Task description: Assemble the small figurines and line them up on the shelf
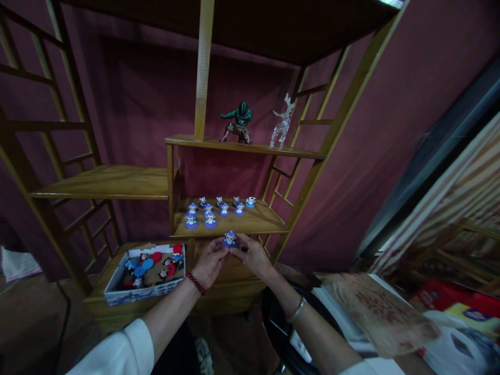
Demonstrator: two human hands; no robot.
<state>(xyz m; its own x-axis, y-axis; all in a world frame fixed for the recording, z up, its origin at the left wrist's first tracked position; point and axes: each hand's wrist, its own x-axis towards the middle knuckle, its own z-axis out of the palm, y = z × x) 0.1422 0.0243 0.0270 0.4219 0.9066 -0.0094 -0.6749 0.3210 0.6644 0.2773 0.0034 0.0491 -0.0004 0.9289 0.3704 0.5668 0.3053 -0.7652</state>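
Straight ahead from the head camera, I have both hands raised in front of a wooden shelf unit (242,221). My left hand (209,263) and my right hand (252,254) meet at one small figurine (229,239) on a blue base, fingertips of each hand pinching it from either side. I hold it just below the front edge of the middle shelf, clear of the wood. A red bead bracelet (196,283) sits on my left wrist and a silver bangle (297,310) on my right.

On that middle shelf behind the held piece stands a group of like figurines (216,210), most on blue bases, set in loose rows; one at the right end lies tipped. Up on the next shelf are a green crouching figure (238,122) and, beside it to the right, a clear deer (283,122), the two apart.

Down to the left, on the lowest board, a white box (117,284) holds more small figurines along with loose blue and red round bases. At the lower right I see a blurred heap of printed paper and packets (385,312); I cannot make out what they are.
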